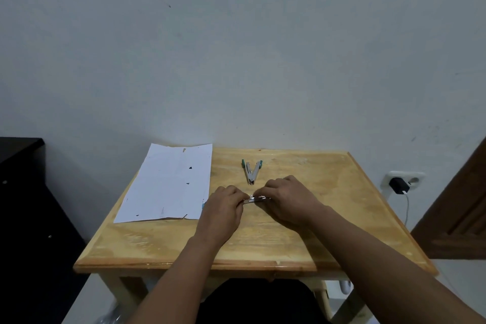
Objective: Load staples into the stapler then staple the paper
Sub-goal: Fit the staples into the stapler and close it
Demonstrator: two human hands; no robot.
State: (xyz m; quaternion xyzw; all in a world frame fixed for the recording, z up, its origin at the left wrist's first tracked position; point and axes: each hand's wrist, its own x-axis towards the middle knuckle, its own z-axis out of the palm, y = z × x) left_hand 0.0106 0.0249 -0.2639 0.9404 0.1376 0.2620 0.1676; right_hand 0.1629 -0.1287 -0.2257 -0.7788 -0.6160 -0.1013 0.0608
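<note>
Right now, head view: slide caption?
Both hands hold a metal piece near open stapler, paper beside.

A small light wooden table [263, 239] stands against a pale grey wall [236, 47]. At its centre both hands meet: the left hand [223, 208] and the right hand [286, 197] pinch a thin silvery metal strip [254, 199] between them. At twelve o'clock from the hands lies a metal stapler with teal tips [251, 169], spread open in a V. At ten o'clock a white paper sheet [165, 184] overhangs the table's left edge. At three o'clock a black charger [398, 185] sits in a white wall socket [406, 179].
</note>
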